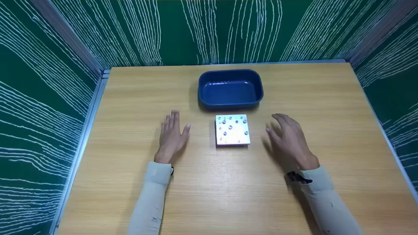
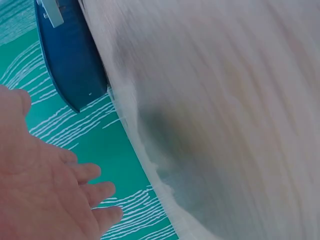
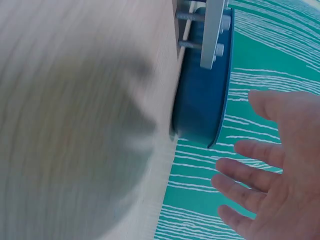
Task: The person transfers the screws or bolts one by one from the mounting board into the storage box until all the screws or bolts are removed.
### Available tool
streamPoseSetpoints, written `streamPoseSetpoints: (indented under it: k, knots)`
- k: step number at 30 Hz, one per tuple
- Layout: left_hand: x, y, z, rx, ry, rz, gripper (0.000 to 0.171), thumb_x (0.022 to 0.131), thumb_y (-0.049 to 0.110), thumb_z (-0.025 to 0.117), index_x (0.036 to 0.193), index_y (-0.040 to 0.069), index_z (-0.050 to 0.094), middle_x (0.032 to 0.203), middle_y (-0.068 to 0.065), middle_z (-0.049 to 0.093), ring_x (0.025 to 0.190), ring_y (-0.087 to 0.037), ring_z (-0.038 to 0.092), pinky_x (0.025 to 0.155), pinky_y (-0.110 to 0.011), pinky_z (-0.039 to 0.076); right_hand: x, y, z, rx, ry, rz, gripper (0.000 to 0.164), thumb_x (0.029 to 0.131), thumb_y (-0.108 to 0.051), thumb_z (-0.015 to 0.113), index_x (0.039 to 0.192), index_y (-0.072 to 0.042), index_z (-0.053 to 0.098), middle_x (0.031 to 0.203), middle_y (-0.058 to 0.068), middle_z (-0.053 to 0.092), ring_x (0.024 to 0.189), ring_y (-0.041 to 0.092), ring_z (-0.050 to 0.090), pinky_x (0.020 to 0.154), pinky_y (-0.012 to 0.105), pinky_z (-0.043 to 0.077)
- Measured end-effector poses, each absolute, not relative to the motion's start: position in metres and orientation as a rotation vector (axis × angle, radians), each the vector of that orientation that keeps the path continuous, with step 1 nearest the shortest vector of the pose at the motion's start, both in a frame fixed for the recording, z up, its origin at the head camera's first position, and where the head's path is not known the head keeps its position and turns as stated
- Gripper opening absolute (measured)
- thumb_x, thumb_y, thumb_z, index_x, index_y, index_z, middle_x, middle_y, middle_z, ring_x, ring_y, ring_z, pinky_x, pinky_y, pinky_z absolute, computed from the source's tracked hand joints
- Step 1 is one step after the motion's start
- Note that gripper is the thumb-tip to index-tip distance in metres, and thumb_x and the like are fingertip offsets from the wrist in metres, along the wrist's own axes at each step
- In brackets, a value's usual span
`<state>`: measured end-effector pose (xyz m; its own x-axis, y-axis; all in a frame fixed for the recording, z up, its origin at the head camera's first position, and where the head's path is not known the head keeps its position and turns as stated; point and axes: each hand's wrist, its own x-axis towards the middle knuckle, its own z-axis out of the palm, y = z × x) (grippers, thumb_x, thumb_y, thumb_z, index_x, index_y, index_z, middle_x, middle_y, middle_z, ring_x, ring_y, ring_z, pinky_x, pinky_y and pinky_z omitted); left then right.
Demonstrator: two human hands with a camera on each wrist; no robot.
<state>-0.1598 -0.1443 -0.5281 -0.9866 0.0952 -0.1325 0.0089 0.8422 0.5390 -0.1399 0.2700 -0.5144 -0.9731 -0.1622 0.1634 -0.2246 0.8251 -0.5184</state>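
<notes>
A square metal plate with several bolts through it sits mid-table. In the right wrist view the plate stands raised, with bolt shanks showing under it. Behind it is a dark blue rectangular tray, nothing visible inside. My left hand is to the left of the plate, fingers straight, thumb spread, holding nothing. To the right of the plate is my right hand, its fingers relaxed and slightly bent, also holding nothing. Both hands are apart from the plate and the tray, and cast shadows on the table.
The wooden table has a metal rail along its left edge. Green panels with white wavy lines rise at the back and both sides. Metal posts stand at the back corners.
</notes>
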Motion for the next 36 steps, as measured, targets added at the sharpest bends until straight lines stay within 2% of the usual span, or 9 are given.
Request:
streamPoseSetpoints:
  k: [3,8,19,25,30,36]
  knots:
    - [-0.161,-0.141,-0.528,0.072,2.855,0.882,0.080,0.113,0.050,0.038,0.169,0.005,0.003,0.178,-0.014,0.001,0.164,-0.036,0.001,0.134,-0.053,0.001,-0.138,0.266,-0.515,0.343,-2.846,0.882,0.052,0.102,-0.020,0.071,0.145,0.006,0.056,0.147,0.029,0.056,0.137,0.049,0.051,0.117,0.067,0.036]
    - [-0.163,-0.136,-0.527,0.051,2.849,0.934,0.078,0.113,0.049,0.039,0.170,0.007,0.005,0.178,-0.013,0.003,0.164,-0.035,0.004,0.134,-0.049,0.004,-0.134,0.259,-0.514,0.332,-2.862,0.954,0.051,0.104,-0.022,0.069,0.147,0.003,0.055,0.149,0.025,0.055,0.140,0.046,0.050,0.117,0.065,0.038]
    - [-0.167,-0.123,-0.522,0.001,2.815,1.180,0.075,0.113,0.045,0.044,0.170,0.009,0.011,0.178,-0.009,0.011,0.164,-0.030,0.012,0.134,-0.046,0.012,-0.128,0.239,-0.510,0.312,-2.931,0.972,0.052,0.103,-0.023,0.070,0.149,-0.004,0.055,0.153,0.019,0.054,0.145,0.039,0.048,0.121,0.060,0.038]
    - [-0.172,-0.115,-0.522,-0.079,2.765,1.315,0.073,0.112,0.044,0.045,0.170,0.010,0.015,0.177,-0.009,0.015,0.163,-0.028,0.015,0.134,-0.044,0.016,-0.126,0.228,-0.507,0.354,-2.935,0.976,0.053,0.102,-0.021,0.072,0.149,-0.002,0.056,0.153,0.020,0.054,0.144,0.040,0.049,0.121,0.060,0.039]
    - [-0.175,-0.111,-0.525,-0.109,2.743,1.426,0.072,0.112,0.041,0.048,0.169,0.009,0.019,0.176,-0.012,0.021,0.162,-0.030,0.021,0.132,-0.046,0.020,-0.125,0.221,-0.508,0.450,-2.887,0.977,0.052,0.099,-0.015,0.075,0.146,-0.001,0.058,0.148,0.020,0.058,0.141,0.040,0.052,0.119,0.059,0.042]
    - [-0.179,-0.107,-0.527,-0.121,2.726,1.552,0.070,0.111,0.038,0.052,0.168,0.007,0.025,0.173,-0.015,0.027,0.159,-0.035,0.028,0.131,-0.047,0.025,-0.123,0.213,-0.511,0.527,-2.854,0.969,0.047,0.099,-0.015,0.075,0.142,0.000,0.062,0.143,0.019,0.061,0.136,0.037,0.057,0.116,0.056,0.046]
